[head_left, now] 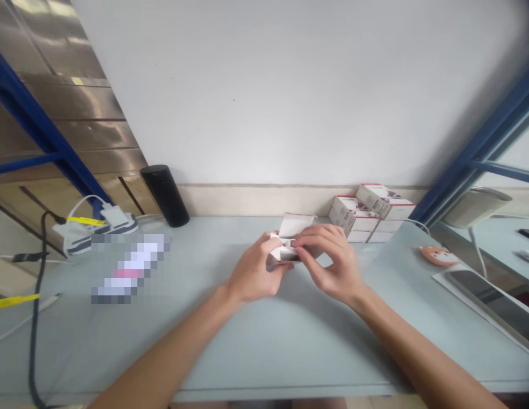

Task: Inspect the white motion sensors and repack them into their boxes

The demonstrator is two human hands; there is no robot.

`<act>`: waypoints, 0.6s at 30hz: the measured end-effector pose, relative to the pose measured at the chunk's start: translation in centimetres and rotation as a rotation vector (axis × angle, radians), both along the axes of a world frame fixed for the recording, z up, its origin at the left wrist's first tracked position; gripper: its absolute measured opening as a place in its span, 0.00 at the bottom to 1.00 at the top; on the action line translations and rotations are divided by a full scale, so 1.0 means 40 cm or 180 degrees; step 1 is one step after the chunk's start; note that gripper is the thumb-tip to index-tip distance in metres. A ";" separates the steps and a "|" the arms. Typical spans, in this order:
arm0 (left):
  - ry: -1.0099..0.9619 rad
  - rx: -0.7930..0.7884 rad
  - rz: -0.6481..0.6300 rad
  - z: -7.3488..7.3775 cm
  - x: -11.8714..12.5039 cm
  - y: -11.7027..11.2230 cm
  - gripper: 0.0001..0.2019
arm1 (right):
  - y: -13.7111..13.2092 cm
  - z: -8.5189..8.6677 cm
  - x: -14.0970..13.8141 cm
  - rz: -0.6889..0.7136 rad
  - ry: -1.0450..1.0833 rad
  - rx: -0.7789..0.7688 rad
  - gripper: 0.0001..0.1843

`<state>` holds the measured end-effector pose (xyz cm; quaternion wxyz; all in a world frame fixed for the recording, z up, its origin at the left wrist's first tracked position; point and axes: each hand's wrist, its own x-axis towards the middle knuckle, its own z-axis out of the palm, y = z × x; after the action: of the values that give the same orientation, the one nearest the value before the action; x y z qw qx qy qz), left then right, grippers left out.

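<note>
Head view looks down on a pale blue-grey table point(247, 352) with both forearms reaching in from the near edge. Just above the table's middle, a small carton point(295, 227) of thin white card is held between the two hands, its flap standing open toward the far side. The left hand point(258, 270) is closed around the carton's left end, with its fingers curled over the card. The right hand point(328, 261) grips from the right, its fingertips point(299, 243) pressing on the folded white card at the opening. The hands nearly meet, and the carton is mostly hidden behind them.

Beyond the right hand, a stack of cartons point(366, 218) with white sides and red edging sits against the wall, one tilted on top. Left of them stands a black flask point(165, 196), smooth and cylindrical. Further left lie white chargers point(115, 218) with a yellow tag, and a thick black cable point(36, 318) runs down the left side. A blurred object point(128, 270) lies left of the hands, too obscured to identify. On the right are an orange fox-faced pad point(438, 255) and a dark tablet point(490, 301).
</note>
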<state>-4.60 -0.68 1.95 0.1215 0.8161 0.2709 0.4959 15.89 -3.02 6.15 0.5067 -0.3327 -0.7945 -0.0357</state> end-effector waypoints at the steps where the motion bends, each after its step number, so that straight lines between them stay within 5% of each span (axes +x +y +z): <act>1: 0.0004 0.0028 0.0016 0.000 0.000 0.000 0.23 | 0.001 0.000 -0.001 -0.0008 0.0043 -0.0022 0.06; 18: -0.0323 -0.0033 0.0084 -0.020 0.017 0.010 0.27 | 0.026 -0.002 0.013 -0.0249 0.0232 -0.0547 0.08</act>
<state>-3.91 -0.30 1.13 0.1327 0.7856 0.2777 0.5368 16.39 -1.96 6.05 0.5031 -0.4068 -0.7621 0.0249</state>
